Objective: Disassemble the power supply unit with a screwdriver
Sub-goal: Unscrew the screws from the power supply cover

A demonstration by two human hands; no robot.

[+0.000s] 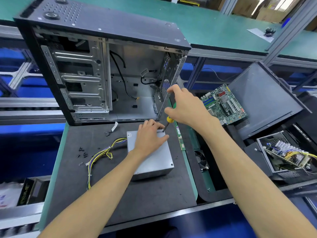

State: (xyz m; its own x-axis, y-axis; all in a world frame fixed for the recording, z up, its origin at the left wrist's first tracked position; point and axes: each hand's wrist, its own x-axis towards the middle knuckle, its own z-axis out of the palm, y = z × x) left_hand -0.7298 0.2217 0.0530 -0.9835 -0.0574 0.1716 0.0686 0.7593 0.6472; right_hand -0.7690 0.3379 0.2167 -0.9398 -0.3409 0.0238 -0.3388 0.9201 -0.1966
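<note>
Dark mat carries power supply unit, case, screws.

One grey power supply unit lies on the worktop. Behind it stands one open computer case. Right of it: one motherboard, one memory stick. One screwdriver; two hands.

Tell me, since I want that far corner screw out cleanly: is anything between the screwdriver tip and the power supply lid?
Nothing visible. The right hand grips the screwdriver, whose tip meets the far right corner of the power supply unit. The left hand rests on the lid beside it, not under the tip.
</note>
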